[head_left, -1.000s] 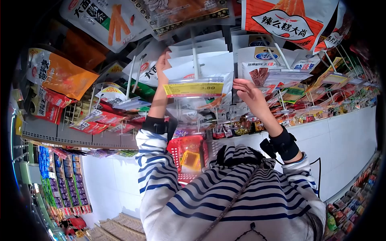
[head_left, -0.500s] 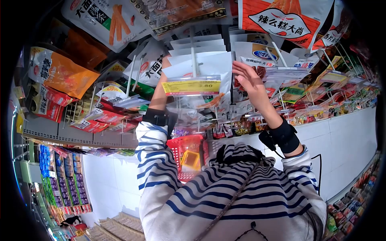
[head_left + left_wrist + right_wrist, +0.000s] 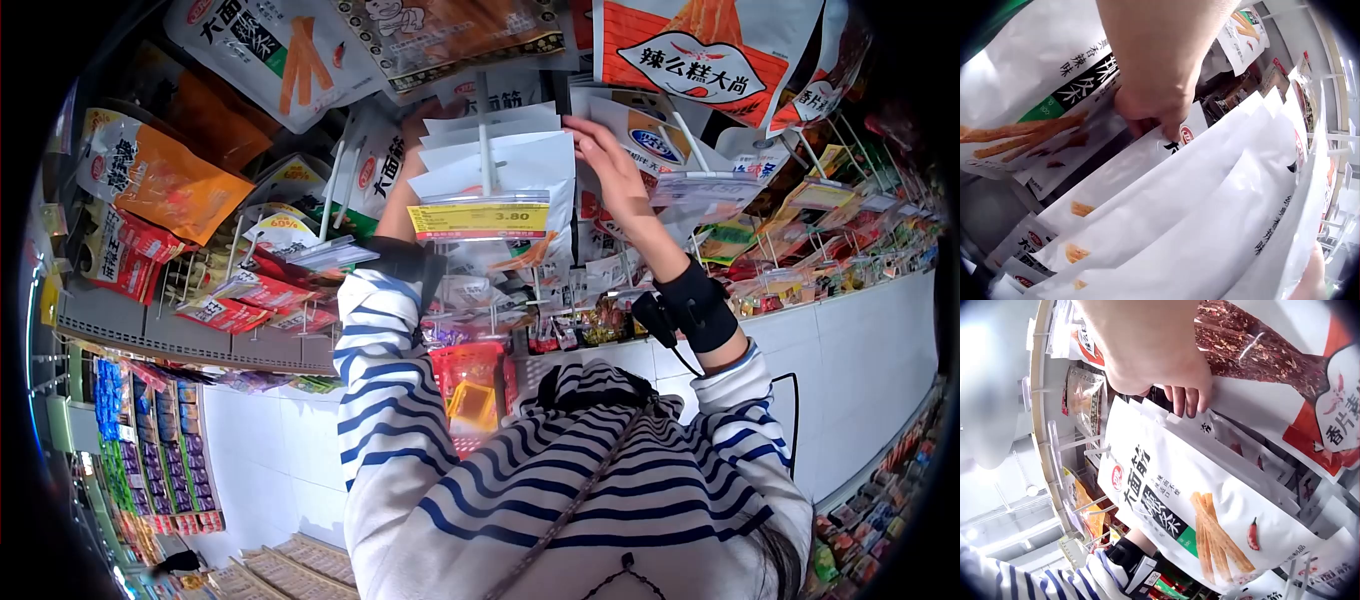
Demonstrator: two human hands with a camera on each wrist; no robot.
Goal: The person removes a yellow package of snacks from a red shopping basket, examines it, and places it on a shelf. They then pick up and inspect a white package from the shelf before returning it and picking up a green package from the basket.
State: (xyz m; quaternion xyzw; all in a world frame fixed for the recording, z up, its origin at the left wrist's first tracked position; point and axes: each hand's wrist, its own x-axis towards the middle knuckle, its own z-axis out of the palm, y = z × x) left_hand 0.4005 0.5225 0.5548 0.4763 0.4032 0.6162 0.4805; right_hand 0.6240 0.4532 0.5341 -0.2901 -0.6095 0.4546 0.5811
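White snack packets (image 3: 490,155) hang one behind another on a peg, a yellow price tag (image 3: 480,218) reading 3.80 in front. The front packet (image 3: 1191,519) shows orange sticks and a red chili in the right wrist view. My left hand (image 3: 1157,94) reaches along their left side, mostly hidden in the head view; its thumb and fingers pinch the top edge of a rear packet (image 3: 1129,169). My right hand (image 3: 612,170) lies along the right side, its extended fingertips at the rear packets' edge.
Other hanging snacks crowd both sides, among them an orange packet (image 3: 165,175) at left and a red and white one (image 3: 700,65) at upper right. Clear tag holders (image 3: 710,188) jut from the pegs. Below stands a red basket (image 3: 462,360) with a yellow-framed item inside.
Both hands have moved deeper along the packets, towards the back of the rack. The right fingers have closed in on the packets' right side. The left hand has become more hidden behind them.
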